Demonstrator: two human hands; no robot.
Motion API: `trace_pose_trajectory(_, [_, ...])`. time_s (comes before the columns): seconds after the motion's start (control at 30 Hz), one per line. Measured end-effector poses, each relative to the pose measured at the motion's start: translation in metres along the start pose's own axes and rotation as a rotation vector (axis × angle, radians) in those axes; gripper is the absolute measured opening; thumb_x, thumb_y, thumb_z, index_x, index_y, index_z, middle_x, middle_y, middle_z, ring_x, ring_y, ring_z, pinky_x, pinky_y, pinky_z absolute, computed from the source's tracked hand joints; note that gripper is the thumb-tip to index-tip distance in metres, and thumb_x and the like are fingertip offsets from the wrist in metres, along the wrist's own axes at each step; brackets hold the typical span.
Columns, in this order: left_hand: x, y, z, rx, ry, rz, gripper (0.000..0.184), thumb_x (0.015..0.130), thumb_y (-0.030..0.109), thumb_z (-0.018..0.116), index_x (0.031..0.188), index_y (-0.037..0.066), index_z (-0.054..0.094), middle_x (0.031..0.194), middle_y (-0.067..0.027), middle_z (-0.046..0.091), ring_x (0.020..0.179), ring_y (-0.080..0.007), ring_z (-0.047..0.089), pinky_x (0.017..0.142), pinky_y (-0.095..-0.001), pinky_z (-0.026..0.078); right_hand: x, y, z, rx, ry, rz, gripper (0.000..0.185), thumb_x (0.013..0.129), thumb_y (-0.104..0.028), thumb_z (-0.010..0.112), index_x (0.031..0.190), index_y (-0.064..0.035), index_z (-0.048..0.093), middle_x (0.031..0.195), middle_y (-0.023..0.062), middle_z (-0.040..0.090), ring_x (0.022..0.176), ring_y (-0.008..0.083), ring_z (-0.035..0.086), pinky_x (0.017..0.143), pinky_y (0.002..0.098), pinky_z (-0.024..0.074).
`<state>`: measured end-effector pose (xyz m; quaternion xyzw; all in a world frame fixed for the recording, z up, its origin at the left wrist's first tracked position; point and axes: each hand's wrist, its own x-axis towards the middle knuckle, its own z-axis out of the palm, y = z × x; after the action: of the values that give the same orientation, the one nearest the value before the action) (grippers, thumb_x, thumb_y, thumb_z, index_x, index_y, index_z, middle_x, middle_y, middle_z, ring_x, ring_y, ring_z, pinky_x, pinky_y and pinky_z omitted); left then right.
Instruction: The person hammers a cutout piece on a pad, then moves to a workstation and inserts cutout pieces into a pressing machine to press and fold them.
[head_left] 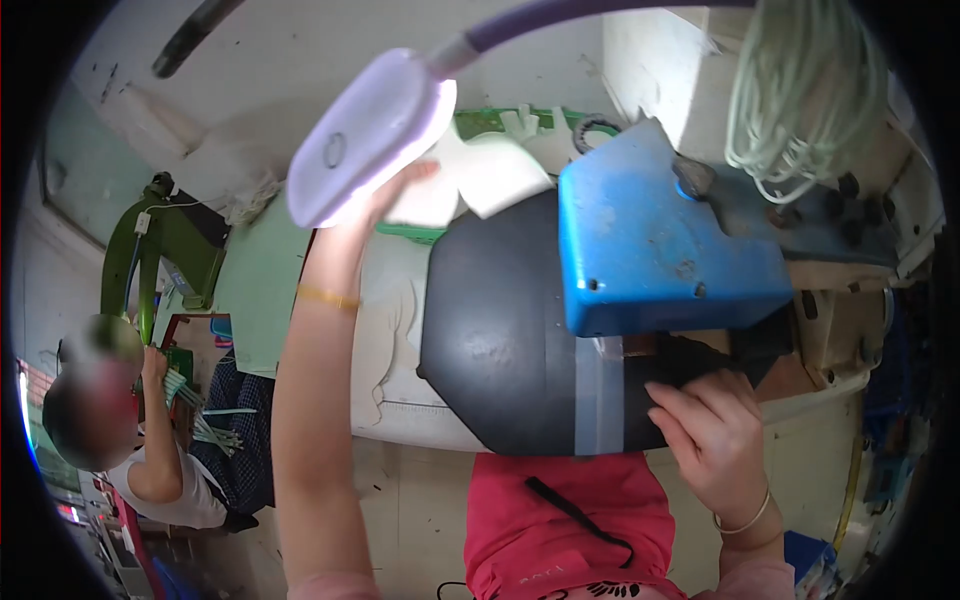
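Observation:
My left hand reaches up behind a lit lilac lamp, beside white curved pieces in a green basket. The lamp and its glare hide most of that hand, so its grip is unclear. Low on the right, my right hand is closed, fingers curled and thumb near the fingertips, over the edge of a black work surface. Whatever it holds, if anything, is hidden. A strip of clear tape runs along the black surface, left of this hand.
A blue machine housing overhangs the black surface. Pale green cord hangs at the upper right. White scraps lie on the bench at left. Another person sits at far left by a green machine.

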<state>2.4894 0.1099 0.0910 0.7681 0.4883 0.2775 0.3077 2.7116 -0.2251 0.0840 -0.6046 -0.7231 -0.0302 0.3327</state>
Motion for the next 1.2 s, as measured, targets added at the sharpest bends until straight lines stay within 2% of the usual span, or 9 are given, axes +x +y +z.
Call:
trace_pose_trajectory(0.2, [0.068, -0.127, -0.02, 0.201, 0.258, 0.104, 0.054, 0.084, 0.034, 0.072, 0.121, -0.004, 0.062, 0.102, -0.0137, 0.069, 0.092, -0.0212, 0.065, 0.083, -0.0317, 0.05, -0.006, -0.009, -0.004, 0.009, -0.043, 0.074, 0.023, 0.073, -0.008, 0.074, 0.095, -0.0034, 0.07, 0.074, 0.0066, 0.055, 0.066, 0.0265, 0.051, 0.063, 0.0381, 0.0401])
trace_pose_trajectory(0.27, [0.035, -0.149, -0.024, 0.115, 0.275, 0.122, 0.054, 0.085, 0.034, 0.071, 0.122, -0.004, 0.061, 0.109, -0.015, 0.067, 0.095, -0.0212, 0.063, 0.084, -0.0317, 0.05, -0.013, -0.007, -0.007, 0.004, -0.054, 0.113, 0.022, 0.073, -0.009, 0.074, 0.094, -0.0037, 0.071, 0.074, 0.0065, 0.055, 0.066, 0.0263, 0.051, 0.063, 0.0379, 0.0402])
trace_pose_trajectory(0.37, [-0.063, -0.136, -0.039, -0.028, 0.009, -0.191, 0.054, 0.084, 0.029, 0.072, 0.125, -0.003, 0.059, 0.116, -0.0156, 0.064, 0.095, -0.0203, 0.062, 0.082, -0.0316, 0.05, -0.016, -0.007, -0.006, 0.033, -0.055, 0.12, 0.021, 0.072, -0.009, 0.074, 0.093, -0.0041, 0.071, 0.072, 0.0064, 0.055, 0.065, 0.0258, 0.05, 0.063, 0.0374, 0.04])
trace_pose_trajectory(0.43, [-0.122, -0.146, -0.028, 0.182, -0.027, -0.16, 0.052, 0.081, 0.023, 0.072, 0.127, 0.002, 0.059, 0.115, -0.0179, 0.063, 0.102, -0.0306, 0.062, 0.086, -0.038, 0.049, -0.013, -0.01, -0.003, 0.051, -0.065, 0.099, 0.02, 0.073, -0.009, 0.073, 0.092, -0.004, 0.072, 0.071, 0.0061, 0.054, 0.064, 0.025, 0.05, 0.061, 0.0367, 0.0396])
trace_pose_trajectory(0.6, [-0.173, -0.174, 0.014, 0.504, 0.035, -0.066, 0.055, 0.071, 0.014, 0.079, 0.121, 0.003, 0.059, 0.122, -0.0181, 0.056, 0.109, -0.0354, 0.053, 0.093, -0.0423, 0.047, -0.006, -0.02, 0.006, 0.115, -0.078, 0.02, 0.019, 0.073, -0.009, 0.074, 0.092, -0.0039, 0.072, 0.07, 0.0054, 0.054, 0.062, 0.0239, 0.049, 0.059, 0.0357, 0.0386])
trace_pose_trajectory(0.7, [-0.184, -0.174, 0.032, 0.538, 0.332, 0.089, 0.053, 0.068, 0.011, 0.08, 0.115, 0.002, 0.059, 0.118, -0.0156, 0.057, 0.111, -0.0348, 0.051, 0.094, -0.0416, 0.045, -0.013, -0.022, 0.003, 0.11, -0.059, 0.025, 0.019, 0.073, -0.01, 0.074, 0.091, -0.004, 0.071, 0.07, 0.0051, 0.054, 0.061, 0.0236, 0.049, 0.059, 0.0354, 0.0383])
trace_pose_trajectory(0.87, [-0.183, -0.18, 0.02, 0.355, 0.229, -0.041, 0.032, 0.071, 0.002, 0.075, 0.101, 0.0, 0.064, 0.107, -0.0136, 0.063, 0.107, -0.0321, 0.055, 0.089, -0.0365, 0.046, -0.021, -0.022, -0.006, 0.103, -0.068, 0.037, 0.02, 0.073, -0.009, 0.075, 0.092, -0.0036, 0.071, 0.069, 0.0047, 0.054, 0.061, 0.0232, 0.05, 0.058, 0.0347, 0.0381])
trace_pose_trajectory(1.03, [-0.197, -0.079, -0.034, -0.475, 0.177, 0.096, 0.015, 0.079, -0.007, 0.067, 0.093, -0.005, 0.066, 0.088, -0.0072, 0.068, 0.081, -0.0157, 0.065, 0.075, -0.0269, 0.053, -0.024, -0.016, -0.01, 0.143, -0.024, 0.003, 0.02, 0.073, -0.007, 0.075, 0.091, -0.0031, 0.071, 0.069, 0.005, 0.054, 0.061, 0.023, 0.05, 0.057, 0.034, 0.0378])
trace_pose_trajectory(1.2, [-0.191, 0.067, 0.023, -0.359, -0.001, 0.377, 0.012, 0.078, -0.004, 0.067, 0.089, 0.001, 0.064, 0.092, -0.006, 0.061, 0.089, -0.0167, 0.059, 0.074, -0.0303, 0.05, -0.009, -0.016, -0.001, 0.13, 0.02, 0.057, 0.019, 0.075, -0.006, 0.073, 0.094, -0.0039, 0.071, 0.074, 0.0066, 0.058, 0.067, 0.0244, 0.054, 0.062, 0.0351, 0.0409])
